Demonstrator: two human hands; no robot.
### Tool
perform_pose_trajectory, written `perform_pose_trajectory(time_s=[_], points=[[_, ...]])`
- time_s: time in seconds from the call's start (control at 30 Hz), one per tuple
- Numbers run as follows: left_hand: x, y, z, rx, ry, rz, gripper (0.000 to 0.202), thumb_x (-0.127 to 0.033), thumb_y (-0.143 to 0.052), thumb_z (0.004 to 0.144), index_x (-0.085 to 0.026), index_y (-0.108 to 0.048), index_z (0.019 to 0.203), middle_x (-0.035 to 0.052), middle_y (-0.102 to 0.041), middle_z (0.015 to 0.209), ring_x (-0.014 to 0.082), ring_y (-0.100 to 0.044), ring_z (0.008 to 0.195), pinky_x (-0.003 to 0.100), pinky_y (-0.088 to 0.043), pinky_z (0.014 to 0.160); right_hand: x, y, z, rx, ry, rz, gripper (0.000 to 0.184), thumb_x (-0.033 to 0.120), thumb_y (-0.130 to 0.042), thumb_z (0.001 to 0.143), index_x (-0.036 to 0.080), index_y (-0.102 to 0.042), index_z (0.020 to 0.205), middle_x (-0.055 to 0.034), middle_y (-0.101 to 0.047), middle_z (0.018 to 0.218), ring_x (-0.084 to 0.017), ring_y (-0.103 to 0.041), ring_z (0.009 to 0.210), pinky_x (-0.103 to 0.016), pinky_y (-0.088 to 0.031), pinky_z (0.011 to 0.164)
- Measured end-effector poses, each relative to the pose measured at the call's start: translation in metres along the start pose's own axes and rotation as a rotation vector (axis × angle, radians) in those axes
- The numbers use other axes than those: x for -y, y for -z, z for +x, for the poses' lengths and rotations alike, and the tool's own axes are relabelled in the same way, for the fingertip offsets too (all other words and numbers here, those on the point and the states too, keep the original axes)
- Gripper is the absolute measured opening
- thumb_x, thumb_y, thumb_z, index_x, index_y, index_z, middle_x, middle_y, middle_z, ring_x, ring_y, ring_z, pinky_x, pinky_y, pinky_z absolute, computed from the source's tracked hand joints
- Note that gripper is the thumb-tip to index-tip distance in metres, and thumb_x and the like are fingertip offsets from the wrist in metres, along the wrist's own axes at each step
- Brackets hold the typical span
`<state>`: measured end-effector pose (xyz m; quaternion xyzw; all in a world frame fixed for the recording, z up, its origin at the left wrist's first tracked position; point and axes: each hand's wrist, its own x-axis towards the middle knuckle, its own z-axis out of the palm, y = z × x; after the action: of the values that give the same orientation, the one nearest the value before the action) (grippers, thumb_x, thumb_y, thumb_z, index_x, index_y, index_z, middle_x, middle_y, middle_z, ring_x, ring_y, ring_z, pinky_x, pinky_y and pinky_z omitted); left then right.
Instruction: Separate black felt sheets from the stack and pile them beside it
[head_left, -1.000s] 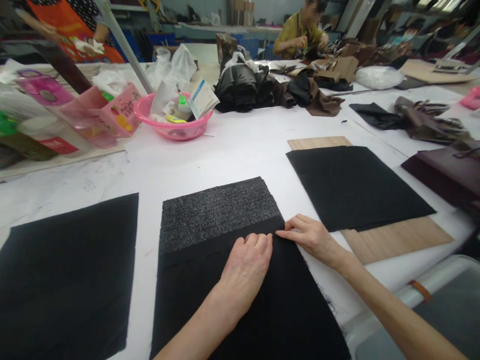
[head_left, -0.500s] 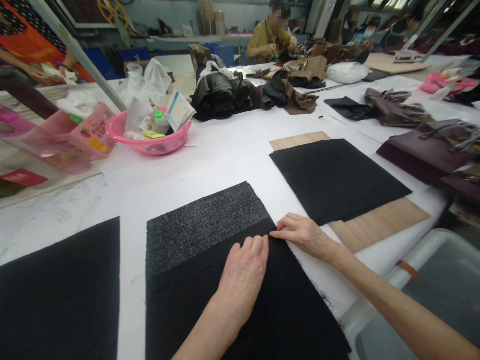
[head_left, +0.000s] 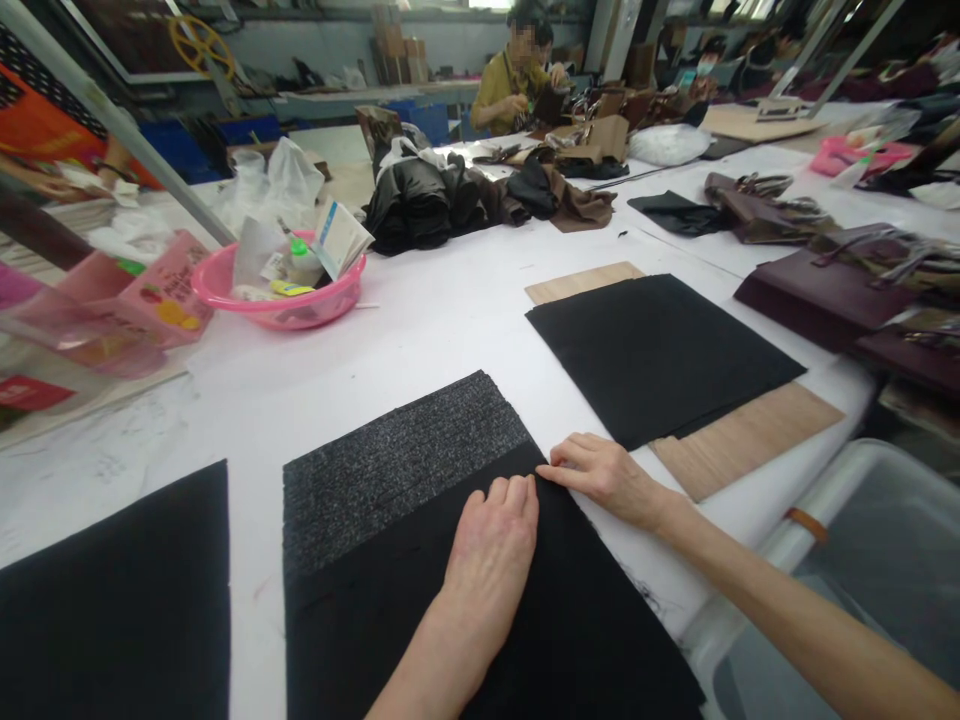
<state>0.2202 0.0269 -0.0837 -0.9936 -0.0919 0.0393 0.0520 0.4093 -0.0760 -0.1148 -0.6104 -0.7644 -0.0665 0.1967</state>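
Observation:
A black fabric sheet (head_left: 390, 640) lies over a speckled dark grey piece (head_left: 405, 465), whose far band shows beyond the sheet's edge. My left hand (head_left: 495, 540) rests on the sheet near its far right corner, fingers bent and pressed together, the thumb hidden beneath. Close beside it, my right hand (head_left: 600, 475) pinches the sheet's right edge between thumb and forefinger. Their fingertips almost meet at this corner.
Another black sheet (head_left: 135, 610) lies at left. Black sheets (head_left: 667, 355) sit on a wooden board (head_left: 750, 440) at right. Farther out are a pink basin (head_left: 281, 310) of supplies, dark bags (head_left: 825, 295) and a seated person (head_left: 510, 85). A translucent bin (head_left: 877, 570) stands at lower right.
The view has shifted slightly, moving the far objects a little to the left. Both hands stay at the same corner of the sheet, with hardly any movement.

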Motion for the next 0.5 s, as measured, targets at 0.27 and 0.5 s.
perform_pose_trajectory(time_s=[0.27,0.5], points=[[0.001,0.001,0.004,-0.029,-0.042,-0.002,0.042,-0.004,-0.047,0.088,-0.008,-0.05,0.13,0.0053,-0.058,0.097,0.0199,-0.056,0.084,0.033,-0.051,0.066,0.002,0.002,-0.004,0.018,-0.018,-0.009,0.029,0.01,-0.045,0.099,0.019,-0.061,0.121,-0.0072,-0.062,0.096,-0.018,-0.057,0.09,-0.032,-0.052,0.078],[-0.004,-0.001,0.009,-0.026,-0.016,-0.033,0.047,-0.003,-0.046,0.088,-0.01,-0.046,0.134,0.0064,-0.058,0.096,0.0228,-0.055,0.083,0.037,-0.05,0.063,0.005,0.005,-0.011,0.02,-0.123,-0.004,0.028,0.012,-0.044,0.099,0.019,-0.063,0.119,-0.0077,-0.064,0.098,-0.019,-0.059,0.093,-0.035,-0.053,0.081]])
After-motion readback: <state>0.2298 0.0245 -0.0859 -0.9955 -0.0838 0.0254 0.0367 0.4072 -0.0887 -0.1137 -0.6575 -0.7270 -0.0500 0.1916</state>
